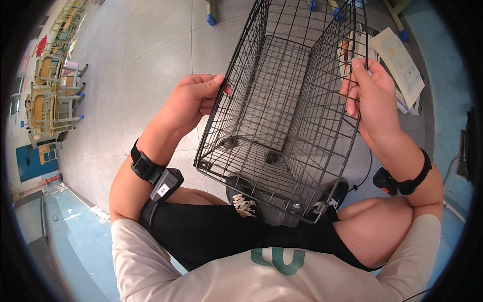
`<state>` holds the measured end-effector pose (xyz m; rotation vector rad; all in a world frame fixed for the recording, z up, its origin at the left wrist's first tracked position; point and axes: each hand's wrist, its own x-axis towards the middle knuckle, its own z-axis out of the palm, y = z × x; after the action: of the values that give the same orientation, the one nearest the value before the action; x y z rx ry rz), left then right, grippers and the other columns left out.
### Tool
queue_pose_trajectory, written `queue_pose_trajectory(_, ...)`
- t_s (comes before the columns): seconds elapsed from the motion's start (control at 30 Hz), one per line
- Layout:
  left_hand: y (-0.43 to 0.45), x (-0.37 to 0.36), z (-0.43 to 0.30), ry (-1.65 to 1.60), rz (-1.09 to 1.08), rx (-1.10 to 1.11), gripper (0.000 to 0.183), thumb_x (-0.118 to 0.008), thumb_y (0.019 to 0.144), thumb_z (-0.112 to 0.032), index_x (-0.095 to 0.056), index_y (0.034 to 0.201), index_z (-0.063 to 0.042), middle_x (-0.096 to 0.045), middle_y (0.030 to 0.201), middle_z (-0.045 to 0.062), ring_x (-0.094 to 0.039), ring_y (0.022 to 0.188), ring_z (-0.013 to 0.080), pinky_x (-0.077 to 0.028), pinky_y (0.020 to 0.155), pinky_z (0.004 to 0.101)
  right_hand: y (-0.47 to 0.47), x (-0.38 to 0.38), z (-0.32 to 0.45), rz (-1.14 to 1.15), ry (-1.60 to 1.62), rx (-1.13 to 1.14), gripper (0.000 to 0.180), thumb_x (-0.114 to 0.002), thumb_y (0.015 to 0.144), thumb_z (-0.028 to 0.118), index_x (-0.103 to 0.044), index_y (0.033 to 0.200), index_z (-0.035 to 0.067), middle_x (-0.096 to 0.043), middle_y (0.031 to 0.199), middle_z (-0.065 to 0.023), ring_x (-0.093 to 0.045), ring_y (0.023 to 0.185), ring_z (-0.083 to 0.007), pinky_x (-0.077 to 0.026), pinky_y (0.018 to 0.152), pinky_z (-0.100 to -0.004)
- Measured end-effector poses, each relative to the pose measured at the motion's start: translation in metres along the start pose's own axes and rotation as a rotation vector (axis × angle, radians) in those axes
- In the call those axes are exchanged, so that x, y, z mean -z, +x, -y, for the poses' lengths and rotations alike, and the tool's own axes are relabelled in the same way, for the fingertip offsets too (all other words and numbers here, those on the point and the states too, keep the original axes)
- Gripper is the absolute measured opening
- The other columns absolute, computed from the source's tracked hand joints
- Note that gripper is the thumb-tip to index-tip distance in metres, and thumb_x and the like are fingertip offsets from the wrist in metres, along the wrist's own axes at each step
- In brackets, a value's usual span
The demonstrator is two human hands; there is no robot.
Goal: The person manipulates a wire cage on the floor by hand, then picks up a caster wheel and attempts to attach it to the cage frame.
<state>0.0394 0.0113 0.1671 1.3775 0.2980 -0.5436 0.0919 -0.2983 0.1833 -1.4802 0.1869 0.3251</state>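
A black wire-mesh basket stands tilted between my legs, its open side towards me. My left hand pinches the basket's left rim between thumb and fingers. On the opposite side, my right hand grips the right rim, with some fingers against the mesh. Metal and dark plastic fittings sit on the near edge of the basket. Below it are my dark shoes with white laces, partly hidden by the wires.
A stack of books and papers lies on the floor beyond my right hand. Furniture legs with blue feet stand at the top. Wooden chairs and desks line the far left. A thin black cable runs near my right shoe.
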Motion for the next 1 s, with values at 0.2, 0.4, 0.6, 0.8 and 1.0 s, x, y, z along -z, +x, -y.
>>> queue_pose_trajectory(0.2, -0.004, -0.011, -0.004, 0.126, -0.080, -0.003, 0.036, -0.050, 0.104, -0.030, -0.067, 0.088, -0.002, -0.052, 0.067, -0.005, -0.034, 0.057, 0.0041, -0.029, 0.053, 0.0223, -0.004, -0.008, 0.013, -0.018, -0.082, 0.012, 0.019, -0.047, 0.103, 0.020, -0.048, 0.104, 0.002, -0.059, 0.072, -0.0104, -0.050, 0.042, -0.0105, -0.036, 0.040, -0.0243)
queue_pose_trajectory(0.4, -0.003, -0.012, -0.001, 0.306, -0.138, -0.045, 0.040, -0.046, 0.105, -0.032, -0.069, 0.090, -0.002, -0.045, 0.064, -0.008, -0.030, 0.057, 0.0029, -0.026, 0.053, 0.0216, -0.004, -0.008, 0.019, -0.024, -0.054, 0.027, 0.019, -0.049, 0.101, 0.021, -0.049, 0.103, 0.002, -0.060, 0.072, -0.0098, -0.050, 0.042, -0.0102, -0.035, 0.041, -0.0241)
queue_pose_trajectory(0.6, 0.000, -0.011, 0.005, 0.240, -0.121, -0.039, 0.042, -0.045, 0.106, -0.034, -0.068, 0.088, -0.003, -0.051, 0.066, -0.005, -0.040, 0.058, 0.0053, -0.034, 0.056, 0.0227, 0.005, 0.005, 0.025, -0.018, -0.059, 0.094, 0.019, -0.051, 0.101, 0.022, -0.050, 0.102, 0.003, -0.060, 0.072, -0.0089, -0.049, 0.043, -0.0098, -0.034, 0.040, -0.0227)
queue_pose_trajectory(0.8, -0.001, -0.015, 0.005, 0.016, -0.099, -0.002, 0.040, -0.046, 0.105, -0.031, -0.066, 0.087, -0.001, -0.041, 0.062, -0.008, -0.032, 0.056, 0.0054, -0.028, 0.053, 0.0231, 0.015, -0.002, 0.042, -0.057, -0.112, 0.199, 0.022, -0.053, 0.100, 0.020, -0.047, 0.108, 0.001, -0.061, 0.070, -0.0124, -0.049, 0.040, -0.0109, -0.033, 0.036, -0.0240)
queue_pose_trajectory(1.0, 0.004, -0.002, 0.015, 0.004, -0.024, -0.061, 0.040, -0.048, 0.105, -0.035, -0.065, 0.086, -0.005, -0.059, 0.074, -0.002, -0.052, 0.066, 0.0097, -0.043, 0.065, 0.0272, 0.015, -0.013, 0.044, -0.024, -0.130, 0.164, 0.018, -0.052, 0.100, 0.017, -0.047, 0.106, 0.001, -0.061, 0.069, -0.0130, -0.050, 0.040, -0.0117, -0.034, 0.038, -0.0250)
